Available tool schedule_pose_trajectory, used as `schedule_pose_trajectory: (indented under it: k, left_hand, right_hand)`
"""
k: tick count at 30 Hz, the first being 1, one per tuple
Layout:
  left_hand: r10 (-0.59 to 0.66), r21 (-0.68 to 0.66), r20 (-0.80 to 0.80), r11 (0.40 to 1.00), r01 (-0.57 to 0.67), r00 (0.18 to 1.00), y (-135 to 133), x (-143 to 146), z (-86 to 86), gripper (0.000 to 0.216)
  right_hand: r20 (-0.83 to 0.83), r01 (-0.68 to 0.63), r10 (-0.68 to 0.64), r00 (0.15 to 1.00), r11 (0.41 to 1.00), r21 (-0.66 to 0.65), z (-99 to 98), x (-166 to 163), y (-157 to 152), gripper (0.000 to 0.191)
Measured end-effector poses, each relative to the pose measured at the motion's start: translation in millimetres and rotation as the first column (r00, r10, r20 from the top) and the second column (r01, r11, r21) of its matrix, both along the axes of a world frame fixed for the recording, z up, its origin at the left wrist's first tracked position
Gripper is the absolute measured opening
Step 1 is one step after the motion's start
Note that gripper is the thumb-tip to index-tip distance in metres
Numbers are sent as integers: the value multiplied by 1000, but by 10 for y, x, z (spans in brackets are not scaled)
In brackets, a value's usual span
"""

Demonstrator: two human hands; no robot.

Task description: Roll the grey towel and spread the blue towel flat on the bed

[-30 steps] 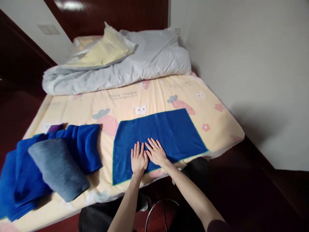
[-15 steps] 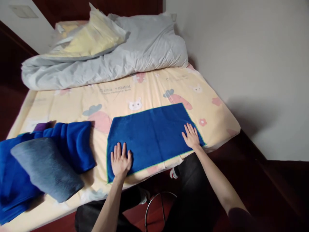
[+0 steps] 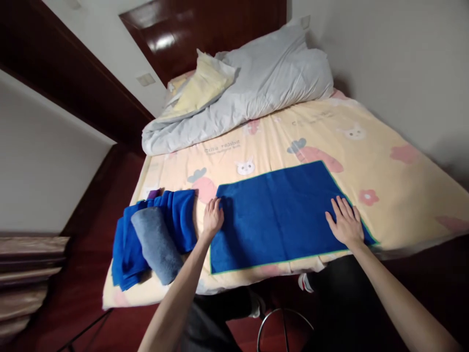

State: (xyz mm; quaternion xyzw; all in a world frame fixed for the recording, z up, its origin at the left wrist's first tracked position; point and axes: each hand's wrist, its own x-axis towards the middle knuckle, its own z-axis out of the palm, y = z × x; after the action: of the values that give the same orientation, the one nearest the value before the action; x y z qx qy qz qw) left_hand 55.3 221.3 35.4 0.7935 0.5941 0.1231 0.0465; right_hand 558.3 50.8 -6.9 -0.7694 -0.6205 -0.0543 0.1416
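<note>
Hands lie flat on one blue towel (image 3: 278, 212) spread on the bed (image 3: 384, 181): left hand (image 3: 213, 217) at its left edge, right hand (image 3: 346, 224) near the right corner, fingers spread, gripping nothing. One grey roll (image 3: 157, 244) sits left.

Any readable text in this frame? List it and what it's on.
"Cute rabbit", roughly: print on the bed sheet, near the grey duvet; blurred, so the reading is uncertain.
A second printed line on the sheet, further right near the wall: too blurred to read.
Blue towel, rolled grey towel: no text visible.
</note>
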Motion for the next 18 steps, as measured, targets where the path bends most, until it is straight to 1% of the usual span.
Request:
schedule_pose_trajectory:
  k: [2,4,5,7,9,10,11,12,13,15,17,18]
  left_hand:
    - [-56,-108,-35,993,52,998,596,-4,149,55]
    - [-109,-210,-65,973,93,992,1096,0,266,57]
    - [-150,-255,-67,958,128,986,1292,1,308,57]
    - [-253,-341,-48,913,222,966,1577,2,363,57]
    - [-339,-454,-23,842,293,940,1750,-2,396,55]
    - [-362,-504,-35,811,297,931,1810,-7,410,51]
    - [-369,-535,-75,799,275,926,1858,-15,425,45]
    - [-366,-544,-133,804,241,921,1898,-28,443,39]
    - [-352,-530,-198,824,202,915,1931,-47,465,34]
    - [-299,-449,-302,882,142,905,1970,-95,518,30]
    - [-236,-350,-332,930,114,913,1937,-107,576,30]
    - [-211,-304,-336,947,106,918,1874,-71,603,29]
  right_hand:
    - [-2,-2,2,1000,1000,21,1,-7,5,64]
    - [-8,-8,8,1000,999,43,-2,-12,12,64]
    - [-14,-11,12,1000,998,55,-8,-14,15,64]
    - [-28,-10,12,1000,997,80,-24,-18,23,65]
    - [-41,-5,9,999,995,99,-39,-22,29,65]
    - [-45,-3,7,999,995,104,-43,-25,31,65]
    - [-48,-1,7,999,994,108,-44,-28,33,65]
    - [-49,-1,6,999,994,112,-42,-32,34,65]
    - [-48,-2,7,999,993,116,-37,-37,36,64]
    - [-45,-5,11,999,992,125,-22,-46,40,63]
    - [-41,-4,10,999,992,130,-5,-57,43,63]
    - [-40,-3,9,999,992,130,3,-62,44,63]
